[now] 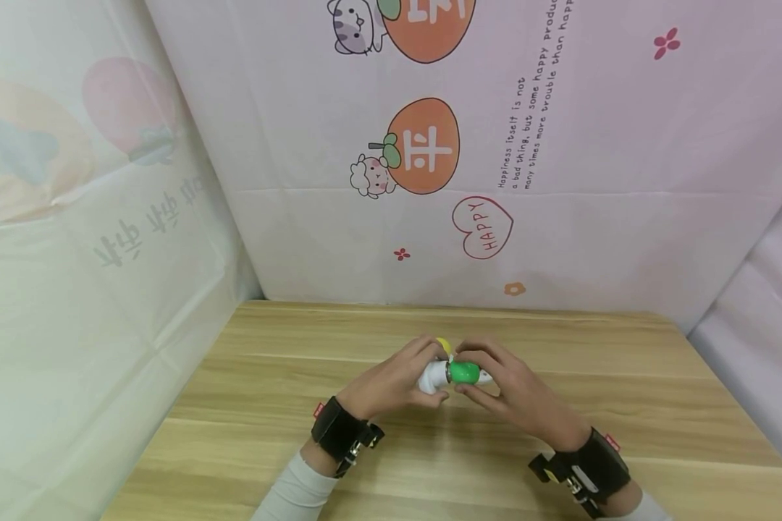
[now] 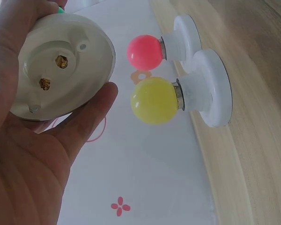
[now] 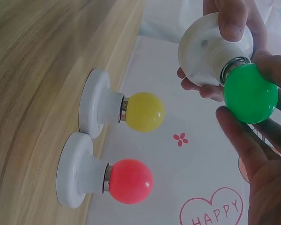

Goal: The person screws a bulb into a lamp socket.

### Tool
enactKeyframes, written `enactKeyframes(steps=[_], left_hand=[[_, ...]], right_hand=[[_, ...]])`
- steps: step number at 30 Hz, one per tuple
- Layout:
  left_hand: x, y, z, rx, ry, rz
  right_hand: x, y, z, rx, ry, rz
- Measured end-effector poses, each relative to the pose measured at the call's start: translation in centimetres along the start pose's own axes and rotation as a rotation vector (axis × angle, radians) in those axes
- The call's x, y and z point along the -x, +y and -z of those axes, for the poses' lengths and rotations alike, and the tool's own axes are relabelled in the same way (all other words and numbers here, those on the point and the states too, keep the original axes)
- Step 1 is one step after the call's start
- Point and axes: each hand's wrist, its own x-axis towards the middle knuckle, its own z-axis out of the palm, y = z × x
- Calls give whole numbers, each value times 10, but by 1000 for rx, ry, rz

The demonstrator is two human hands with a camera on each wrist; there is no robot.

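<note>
My left hand [image 1: 391,380] holds a white round lamp holder [image 3: 196,56] by its rim, raised off the table and tilted. Its hollow underside [image 2: 79,86] with two brass screws shows in the left wrist view. A green bulb [image 3: 250,96] has its metal cap at the holder's mouth, with part of the cap still showing. The fingertips and thumb of my right hand [image 1: 518,387] pinch the green bulb. Nearby, a yellow bulb [image 2: 154,101] and a red bulb [image 2: 145,52] each sit in a white holder standing upright on the table.
The wooden table [image 1: 247,405] carries the two standing lamps, close together beyond my hands. A printed white cloth [image 1: 313,217] rises behind the table's far edge, and another cloth [image 1: 104,325] hangs at the left.
</note>
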Motion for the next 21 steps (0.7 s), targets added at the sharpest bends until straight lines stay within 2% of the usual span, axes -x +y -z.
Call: enactKeyframes(steps=[5, 21], left_hand=[[0, 0, 1, 5, 0, 2], [0, -1, 2, 5, 10, -1]], right_hand=[[0, 0, -1, -24, 5, 7], [1, 0, 0, 27, -36, -28]])
